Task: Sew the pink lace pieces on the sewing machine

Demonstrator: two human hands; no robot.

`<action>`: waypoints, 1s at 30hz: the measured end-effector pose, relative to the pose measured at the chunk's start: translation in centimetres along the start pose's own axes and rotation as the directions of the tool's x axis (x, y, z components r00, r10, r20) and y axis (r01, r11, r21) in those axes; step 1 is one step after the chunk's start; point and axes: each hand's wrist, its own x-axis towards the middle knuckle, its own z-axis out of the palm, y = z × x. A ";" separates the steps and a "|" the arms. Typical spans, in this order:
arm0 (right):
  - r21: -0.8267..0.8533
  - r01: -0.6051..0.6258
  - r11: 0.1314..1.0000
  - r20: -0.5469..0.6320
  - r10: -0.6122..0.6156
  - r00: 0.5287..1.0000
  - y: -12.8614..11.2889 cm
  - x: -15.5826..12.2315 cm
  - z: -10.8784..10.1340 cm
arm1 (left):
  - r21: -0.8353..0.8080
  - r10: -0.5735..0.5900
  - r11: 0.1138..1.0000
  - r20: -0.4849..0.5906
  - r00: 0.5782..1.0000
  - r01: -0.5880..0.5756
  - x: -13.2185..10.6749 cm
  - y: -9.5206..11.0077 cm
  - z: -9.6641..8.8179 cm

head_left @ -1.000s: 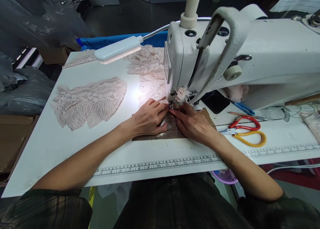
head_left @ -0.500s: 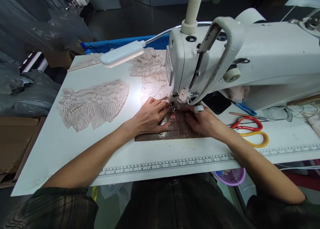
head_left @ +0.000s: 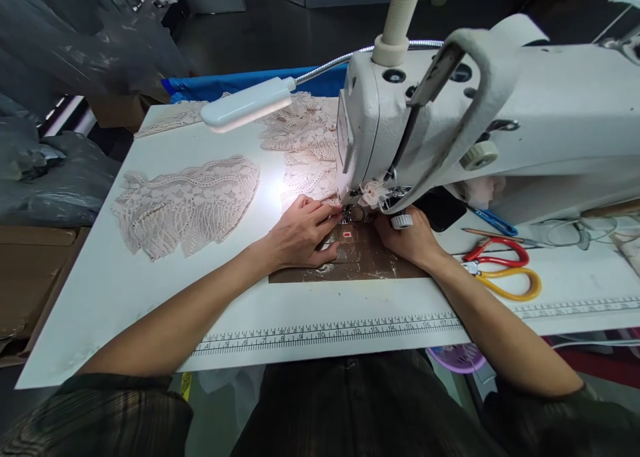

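My left hand (head_left: 305,234) lies just left of the presser foot (head_left: 347,213) of a white sewing machine (head_left: 365,124). Its fingertips rest at the edge of a pale pink lace piece (head_left: 307,174), which runs back behind the hand; its thumb is spread apart on a brown, shiny plate (head_left: 370,260). On the other side of the foot is my right hand (head_left: 413,237), fingers curled together. A white knob (head_left: 401,221) covers part of them, so what they pinch is hidden. A pink fabric flower (head_left: 373,192) hangs on the machine head above.
Another lace piece (head_left: 187,204) lies flat on the white table (head_left: 150,284). A lit lamp (head_left: 247,105) hangs over the left side. Red-and-yellow-handled scissors (head_left: 505,274), a black phone (head_left: 441,209) and blue-handled snips (head_left: 495,222) lie right. A printed ruler (head_left: 320,335) runs along the front edge.
The view has shifted slightly, so the machine appears further right. My right fingers have drawn in behind the knob and its forearm has moved left. My left hand stays almost still.
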 end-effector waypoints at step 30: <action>0.063 0.022 0.998 0.122 -0.030 0.992 0.2 0.4 -0.8 | -0.086 -0.025 0.996 -0.005 1.000 0.025 0.0 0.1 -0.2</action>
